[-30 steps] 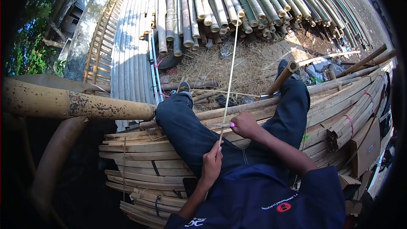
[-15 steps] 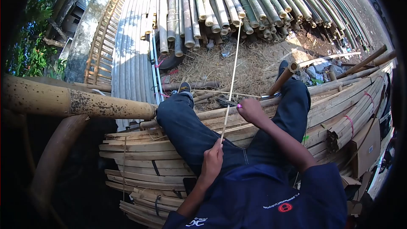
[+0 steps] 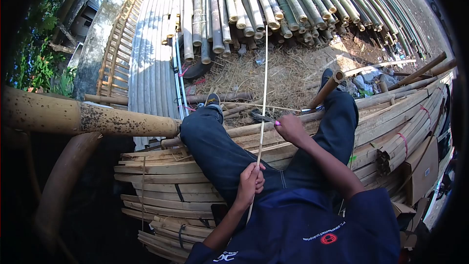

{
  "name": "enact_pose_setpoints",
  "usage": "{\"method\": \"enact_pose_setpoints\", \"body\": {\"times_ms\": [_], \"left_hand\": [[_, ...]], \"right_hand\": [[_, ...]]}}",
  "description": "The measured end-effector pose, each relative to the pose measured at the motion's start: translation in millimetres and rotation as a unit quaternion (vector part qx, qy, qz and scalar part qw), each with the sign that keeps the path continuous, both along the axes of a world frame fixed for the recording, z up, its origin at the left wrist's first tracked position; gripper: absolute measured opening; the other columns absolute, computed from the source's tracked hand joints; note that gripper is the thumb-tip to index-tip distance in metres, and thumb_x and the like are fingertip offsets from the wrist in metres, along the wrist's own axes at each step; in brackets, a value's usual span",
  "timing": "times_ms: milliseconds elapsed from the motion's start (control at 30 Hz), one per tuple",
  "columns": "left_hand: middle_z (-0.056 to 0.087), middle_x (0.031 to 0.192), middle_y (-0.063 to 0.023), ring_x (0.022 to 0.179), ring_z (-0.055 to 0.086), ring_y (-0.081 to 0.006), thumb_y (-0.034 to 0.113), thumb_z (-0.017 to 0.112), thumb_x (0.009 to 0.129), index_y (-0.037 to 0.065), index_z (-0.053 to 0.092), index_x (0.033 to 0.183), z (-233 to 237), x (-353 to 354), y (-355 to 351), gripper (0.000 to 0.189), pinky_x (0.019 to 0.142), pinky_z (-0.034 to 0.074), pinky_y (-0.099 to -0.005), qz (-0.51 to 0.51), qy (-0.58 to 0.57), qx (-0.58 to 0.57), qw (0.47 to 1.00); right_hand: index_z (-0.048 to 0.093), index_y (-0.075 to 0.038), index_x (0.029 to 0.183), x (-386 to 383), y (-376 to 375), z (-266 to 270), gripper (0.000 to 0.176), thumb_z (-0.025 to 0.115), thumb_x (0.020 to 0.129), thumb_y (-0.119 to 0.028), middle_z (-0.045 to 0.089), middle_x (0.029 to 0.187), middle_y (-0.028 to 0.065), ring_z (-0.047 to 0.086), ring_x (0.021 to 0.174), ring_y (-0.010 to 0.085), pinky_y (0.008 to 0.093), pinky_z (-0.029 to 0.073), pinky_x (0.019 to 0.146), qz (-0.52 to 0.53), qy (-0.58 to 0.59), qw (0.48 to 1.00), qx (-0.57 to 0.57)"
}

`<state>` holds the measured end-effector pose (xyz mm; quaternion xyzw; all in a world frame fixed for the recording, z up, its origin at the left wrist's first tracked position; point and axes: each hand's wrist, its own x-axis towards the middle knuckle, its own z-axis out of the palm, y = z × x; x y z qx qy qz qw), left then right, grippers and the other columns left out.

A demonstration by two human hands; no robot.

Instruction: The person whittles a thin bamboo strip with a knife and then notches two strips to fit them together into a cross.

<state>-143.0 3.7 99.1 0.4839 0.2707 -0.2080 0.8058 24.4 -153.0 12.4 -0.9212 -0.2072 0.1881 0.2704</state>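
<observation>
A long, thin bamboo strip (image 3: 265,78) runs from near my waist out toward the stacked poles. My left hand (image 3: 251,180) is closed around its near part, in front of my lap, and the tail end comes out below the fist. My right hand (image 3: 292,129) grips a knife (image 3: 265,118) by its handle, of which a pink-purple bit shows at the fist. The dark blade lies across the strip, above my left hand. Whether the edge bites into the strip is too small to tell.
Bamboo poles (image 3: 254,5) are piled ahead. Bundled split-bamboo slats (image 3: 171,181) lie under and beside my legs. A thick bamboo pole (image 3: 97,118) juts in from the left, and a short bamboo stub (image 3: 326,89) stands by my right knee. Cardboard (image 3: 421,171) is at the right.
The strip's far end has swung slightly left, and its tail now shows below my left hand. My left hand has shifted a little and its fingers have curled. The knife has barely moved.
</observation>
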Motion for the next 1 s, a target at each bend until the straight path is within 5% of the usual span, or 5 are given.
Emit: {"method": "enact_pose_setpoints", "body": {"times_ms": [267,500,633,733,1000], "left_hand": [[0.032,0.059,0.0043,0.043,0.027,-0.0016,0.020,0.036,0.101,0.003,0.048,0.098,-14.3,4.5,-9.8,0.021,0.037,0.022,-0.0188,-0.031,-0.013,0.076,0.997],[0.033,0.060,0.0042,0.043,0.027,-0.0019,0.020,0.036,0.101,0.003,0.048,0.097,-1.5,7.9,-11.5,0.022,0.036,0.023,-0.0194,-0.051,-0.024,0.062,0.996],[0.030,0.059,0.0049,0.044,0.026,-0.0014,0.018,0.035,0.101,0.004,0.048,0.096,-10.6,14.9,-4.5,0.020,0.037,0.020,-0.0184,-0.022,-0.001,0.036,0.999],[0.041,0.056,-0.0004,0.043,0.041,-0.0080,0.017,0.035,0.100,0.001,0.051,0.094,-19.1,16.6,-10.9,0.023,0.039,0.033,-0.0251,-0.104,-0.129,0.347,0.923],[0.048,0.057,-0.0105,0.052,0.052,-0.0221,0.015,0.037,0.099,-0.002,0.052,0.094,-7.3,28.3,-8.7,0.023,0.053,0.041,-0.0362,-0.123,-0.163,0.460,0.864]], "right_hand": [[0.066,-0.006,0.071,-45.5,10.4,26.5,0.025,0.055,0.078,-0.028,0.063,0.070,0.0186,0.062,0.070,0.0386,0.0507,0.048,0.064,0.163,0.012,0.987,0.007],[0.065,-0.003,0.070,-3.9,-3.3,5.5,0.028,0.054,0.078,-0.028,0.060,0.067,0.0211,0.060,0.067,0.0408,0.0509,0.047,0.064,-0.029,0.009,0.998,0.063],[0.064,-0.005,0.065,-50.4,12.6,15.0,0.029,0.054,0.077,-0.029,0.060,0.065,0.0208,0.060,0.064,0.0409,0.0508,0.047,0.062,0.101,0.028,0.987,0.124],[0.063,-0.006,0.064,-48.3,13.8,22.9,0.026,0.056,0.074,-0.029,0.060,0.063,0.0199,0.061,0.064,0.0397,0.0508,0.047,0.061,0.116,0.024,0.990,0.070],[0.064,-0.007,0.065,-41.2,27.9,4.4,0.023,0.057,0.072,-0.028,0.061,0.065,0.0198,0.062,0.068,0.0384,0.0512,0.047,0.061,0.084,-0.014,0.995,0.048]]}}
